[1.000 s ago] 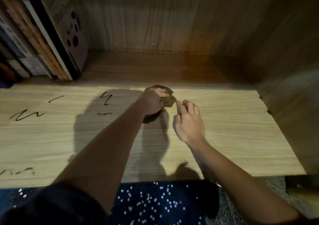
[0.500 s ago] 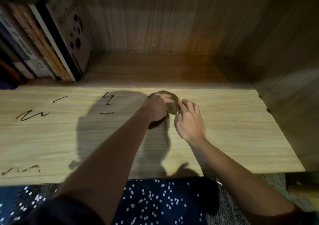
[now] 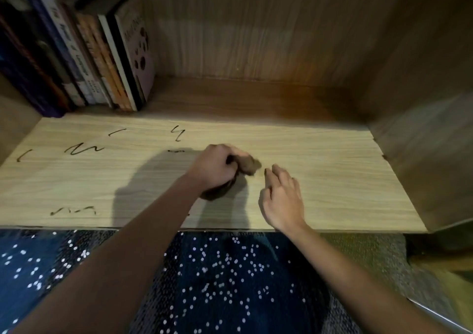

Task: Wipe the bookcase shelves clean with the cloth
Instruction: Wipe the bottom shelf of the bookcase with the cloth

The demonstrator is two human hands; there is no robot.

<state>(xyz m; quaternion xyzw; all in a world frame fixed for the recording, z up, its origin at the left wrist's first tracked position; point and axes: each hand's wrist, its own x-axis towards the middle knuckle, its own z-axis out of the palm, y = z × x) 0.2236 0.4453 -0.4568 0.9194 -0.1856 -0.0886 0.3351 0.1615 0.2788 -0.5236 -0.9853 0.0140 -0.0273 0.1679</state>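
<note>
One shelf [image 3: 332, 180] of pale wood in the head view, front edge nearest, side wall [image 3: 422, 154] closing the right end, upright books [image 3: 84, 52] packed at the back left, too dark there to count. Open board from both hands rightward up to that wall. One brown cloth [image 3: 249, 166], bunched mid-shelf, long axis running front-left to back-right, free end poking toward the right hand [image 3: 281, 198]. On top, the left hand [image 3: 215, 167], fingers curled tight round it. Right-hand fingers loosely bent, holding nothing, tips just beside the cloth. At least six dark scribbles [image 3: 82, 149], all left of the cloth.
</note>
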